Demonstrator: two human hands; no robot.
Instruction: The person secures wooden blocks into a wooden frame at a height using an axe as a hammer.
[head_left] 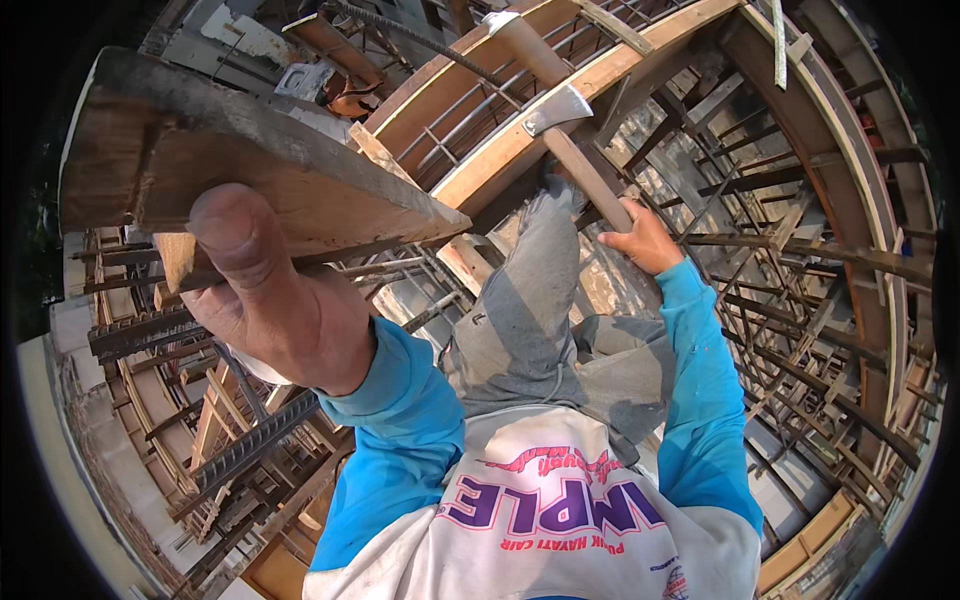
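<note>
My left hand (pixel 290 310) is raised on the left, close to the camera. Its thumb lies against the end of a thick, weathered wooden plank (pixel 290 165), and the fingers curl beneath, mostly hidden. The plank slants away toward the middle, its far end near the timber formwork edge. My right hand (pixel 645 240) is wrapped round the lower handle of a hatchet (pixel 585 175). The hatchet's steel head points away from me and overlaps the light wooden edge of the formwork (pixel 490 175) in the picture; whether they touch I cannot tell.
Steel bars (pixel 450 140) lie inside the formwork ahead. A curved timber form (pixel 840 150) runs along the right. Below stands a lattice of wooden props (pixel 790 330), with deep gaps between. Ribbed rebar (pixel 255 440) juts in at lower left. My grey-trousered leg (pixel 530 290) reaches forward.
</note>
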